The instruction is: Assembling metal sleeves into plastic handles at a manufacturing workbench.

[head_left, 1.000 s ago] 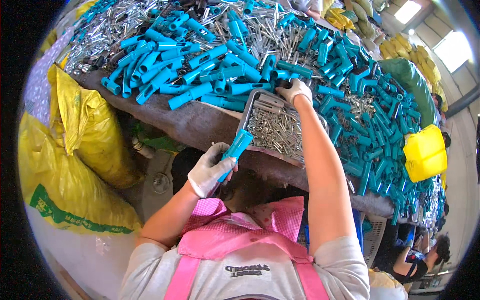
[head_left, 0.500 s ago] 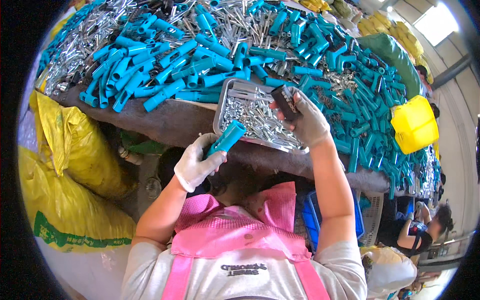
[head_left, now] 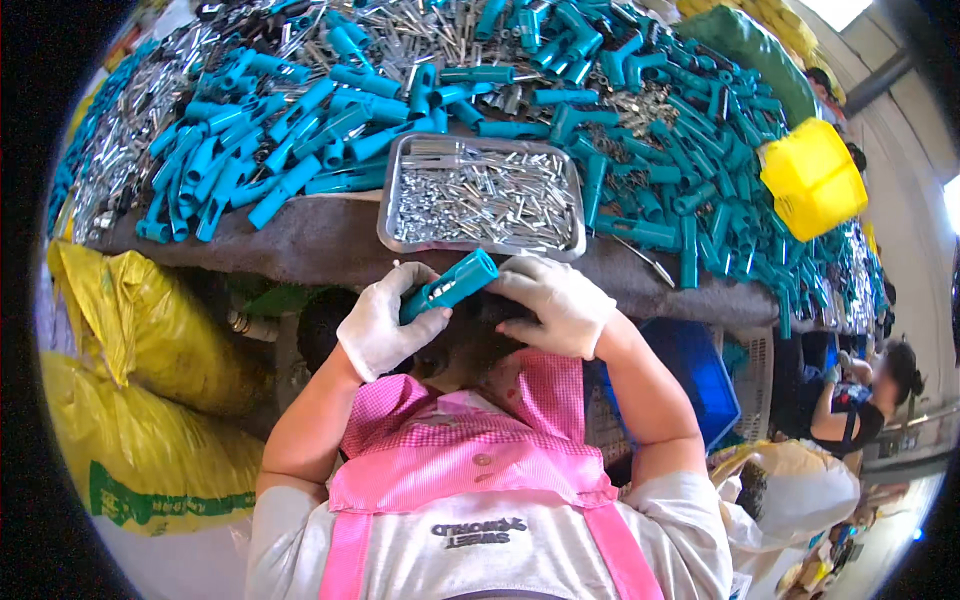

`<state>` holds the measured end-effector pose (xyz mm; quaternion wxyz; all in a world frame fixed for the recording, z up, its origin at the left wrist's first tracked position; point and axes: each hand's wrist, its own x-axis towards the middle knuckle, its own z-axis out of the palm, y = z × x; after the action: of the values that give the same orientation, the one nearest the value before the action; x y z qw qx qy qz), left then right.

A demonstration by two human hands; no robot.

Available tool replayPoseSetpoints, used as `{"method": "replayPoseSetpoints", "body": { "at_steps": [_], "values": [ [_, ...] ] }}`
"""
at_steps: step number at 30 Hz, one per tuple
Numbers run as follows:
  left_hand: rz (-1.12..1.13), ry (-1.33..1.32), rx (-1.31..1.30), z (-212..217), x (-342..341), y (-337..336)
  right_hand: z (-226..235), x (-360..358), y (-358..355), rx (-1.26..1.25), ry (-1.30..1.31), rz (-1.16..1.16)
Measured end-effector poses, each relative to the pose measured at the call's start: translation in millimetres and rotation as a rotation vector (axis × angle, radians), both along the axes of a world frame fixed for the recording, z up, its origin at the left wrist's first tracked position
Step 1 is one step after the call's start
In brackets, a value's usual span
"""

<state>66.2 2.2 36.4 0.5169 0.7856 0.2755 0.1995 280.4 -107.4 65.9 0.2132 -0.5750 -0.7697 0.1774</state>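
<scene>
The left hand (head_left: pixel 385 325) has its fingers and thumb clamped around the teal tube (head_left: pixel 452 287), which tilts out of the grip with its open mouth up and toward the right fingers. The right hand (head_left: pixel 560 300) is at that mouth end, its thumb standing apart from the forefinger; I cannot tell whether its other fingertips pinch anything, or whether they touch the tube or sit just beside it.

For good handling, the left thumb should bear firmly on the tube's lower part, so the body does not twist in the smooth glove. A slot beside the left fingers shows a bright metal piece (head_left: pixel 440 291); keeping that side in sight would help judge how the piece sits. Any push from the right fingers probably works best straight along the tube, with the fingertips clear of the rim.

Just beyond the fingers of both hands lies the tray (head_left: pixel 384 218) of small metal bits (head_left: pixel 500 195), within easy reach.

The right fingertips are partly lost behind the tube, and the left palm covers its lower end. What lies deep inside the mouth is hidden, and the metal piece is too small to make out its shape.
</scene>
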Motion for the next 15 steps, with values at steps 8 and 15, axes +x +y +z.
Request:
{"method": "replayPoseSetpoints", "body": {
  "at_steps": [8, 15],
  "values": [
    [-0.143, 0.040, 0.205, -0.8, 14.4, 0.5, -28.4, -3.6, -20.7, 0.295, 1.065, -0.248],
    [-0.129, 0.073, 0.304, 0.0, 1.4, 6.3, -28.7, -6.0, -17.2, 0.118, 0.740, -0.315]
  ]
}}
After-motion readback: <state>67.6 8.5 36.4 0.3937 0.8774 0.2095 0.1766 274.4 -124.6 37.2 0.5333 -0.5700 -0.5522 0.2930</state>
